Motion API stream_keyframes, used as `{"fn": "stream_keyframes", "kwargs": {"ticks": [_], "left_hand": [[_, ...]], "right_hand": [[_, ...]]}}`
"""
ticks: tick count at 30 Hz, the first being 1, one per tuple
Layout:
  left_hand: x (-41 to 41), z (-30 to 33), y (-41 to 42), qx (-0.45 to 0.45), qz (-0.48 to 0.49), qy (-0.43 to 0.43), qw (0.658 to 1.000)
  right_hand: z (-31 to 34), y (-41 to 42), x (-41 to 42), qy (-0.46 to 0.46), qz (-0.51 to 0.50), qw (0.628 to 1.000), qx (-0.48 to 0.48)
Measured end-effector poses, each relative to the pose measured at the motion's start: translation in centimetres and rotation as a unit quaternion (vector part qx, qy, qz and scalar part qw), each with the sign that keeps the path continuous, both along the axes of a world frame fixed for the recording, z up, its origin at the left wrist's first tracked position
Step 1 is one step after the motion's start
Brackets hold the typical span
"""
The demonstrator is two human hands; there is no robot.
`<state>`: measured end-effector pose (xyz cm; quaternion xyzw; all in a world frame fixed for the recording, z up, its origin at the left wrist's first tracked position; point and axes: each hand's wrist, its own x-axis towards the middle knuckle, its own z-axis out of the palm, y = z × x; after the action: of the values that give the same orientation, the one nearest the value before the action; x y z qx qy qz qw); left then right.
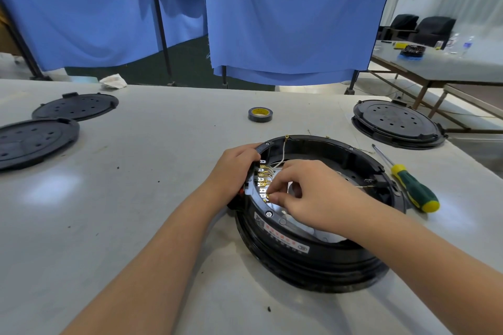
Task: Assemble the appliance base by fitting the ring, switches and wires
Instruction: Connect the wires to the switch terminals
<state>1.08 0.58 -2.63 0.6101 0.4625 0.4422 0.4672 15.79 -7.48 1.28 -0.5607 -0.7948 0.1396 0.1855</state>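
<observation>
A round black appliance base (pixel 313 255) lies open side up on the white table, right of centre. Along its left inner wall runs a row of switch terminals (pixel 262 181) with brass connectors and thin pale wires (pixel 283 153) leading up to the far rim. My left hand (pixel 234 171) grips the base's left rim from outside, fingers curled over the edge. My right hand (pixel 307 196) reaches inside and pinches a brass wire connector at the lowest terminal. A red part shows under my left wrist, mostly hidden.
A green and yellow screwdriver (pixel 408 185) lies right of the base. A roll of black tape (pixel 260 114) sits behind it. Two black perforated covers (pixel 35 141) lie at the left, another (pixel 397 124) at the far right. Blue curtains hang beyond the table.
</observation>
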Motion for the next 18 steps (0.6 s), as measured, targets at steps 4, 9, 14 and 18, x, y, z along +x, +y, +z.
{"fn": "stream_keyframes", "kwargs": {"ticks": [4,9,14,18], "left_hand": [[0.00,0.12,-0.22,-0.004,-0.008,-0.013,1.000],[0.01,0.22,-0.21,0.008,-0.011,0.006,1.000],[0.08,0.36,-0.32,0.004,-0.011,0.000,1.000],[0.11,0.51,-0.40,0.008,-0.009,0.001,1.000]], "right_hand": [[0.01,-0.03,0.05,0.012,-0.003,1.000,-0.004],[0.12,-0.13,-0.06,0.006,0.000,1.000,-0.002],[0.28,-0.35,-0.33,0.001,0.002,1.000,0.007],[0.49,-0.52,-0.64,-0.009,0.001,1.000,0.015]]}}
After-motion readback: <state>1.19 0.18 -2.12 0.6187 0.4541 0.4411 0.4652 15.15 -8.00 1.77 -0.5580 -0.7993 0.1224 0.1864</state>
